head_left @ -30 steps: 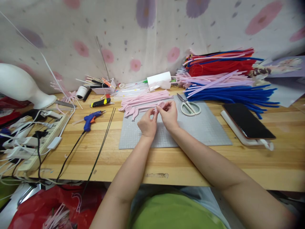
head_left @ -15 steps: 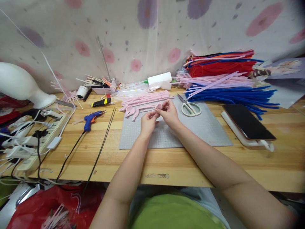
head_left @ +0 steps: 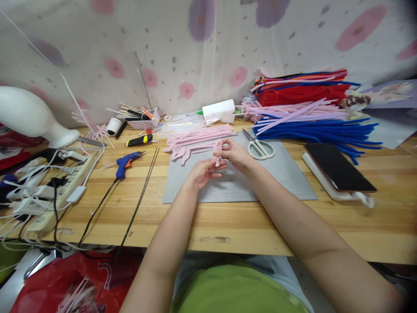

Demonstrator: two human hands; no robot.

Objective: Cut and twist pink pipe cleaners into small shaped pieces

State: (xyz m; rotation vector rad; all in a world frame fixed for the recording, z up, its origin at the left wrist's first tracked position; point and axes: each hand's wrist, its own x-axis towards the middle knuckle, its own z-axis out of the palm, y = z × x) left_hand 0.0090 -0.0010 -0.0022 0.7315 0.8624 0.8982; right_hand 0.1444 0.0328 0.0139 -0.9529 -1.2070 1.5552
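Note:
A pink pipe cleaner petal [head_left: 217, 150] stands above the grey cutting mat, pinched between the thumb and fingers of my right hand [head_left: 237, 154]. My left hand [head_left: 204, 171] is just below and to the left, palm partly turned up, its fingers loosely stretched out beneath the petal's lower tip. Whether those fingers touch the tip I cannot tell. Two more finished pink petals [head_left: 181, 154] lie on the mat's upper left part. Behind them is a bundle of straight pink pipe cleaners [head_left: 198, 135]. Scissors with pale handles [head_left: 261, 148] rest to the right of my right hand.
The cutting mat [head_left: 280, 182] lies on a wooden table. Left are a blue glue gun [head_left: 125, 164], thin dark wires [head_left: 143, 189], a yellow-black cutter [head_left: 139, 140] and a power strip [head_left: 70, 182]. Right are blue pipe cleaners [head_left: 312, 132] and a phone [head_left: 340, 166].
My left hand has opened from its pinch and shifted slightly down and left. The petal now stands more upright in my right hand, showing its lower tip.

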